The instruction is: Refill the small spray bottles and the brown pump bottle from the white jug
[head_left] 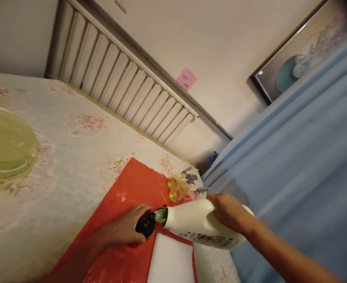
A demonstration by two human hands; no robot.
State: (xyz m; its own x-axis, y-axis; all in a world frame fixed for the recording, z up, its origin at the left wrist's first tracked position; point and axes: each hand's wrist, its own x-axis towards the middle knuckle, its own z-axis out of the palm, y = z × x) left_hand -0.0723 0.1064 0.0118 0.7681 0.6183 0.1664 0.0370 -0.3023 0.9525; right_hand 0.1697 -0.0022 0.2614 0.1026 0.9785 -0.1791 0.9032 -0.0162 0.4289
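Note:
My right hand is closed round the handle of a large cream-coloured detergent bottle, which is tipped nearly flat with its mouth to the left. A green spout shows in the uncapped mouth. My left hand grips a small dark round cup by its side, its opening right by the spout. Whether liquid is running between them I cannot make out. Below both hands lies a red sheet, and a white pad sits on it under the bottle.
Several clear bottles with yellow and pink liquid stand behind the detergent bottle. A transparent yellow basin is at the left on the flowered tablecloth. Beyond the table are a radiator and a blue curtain.

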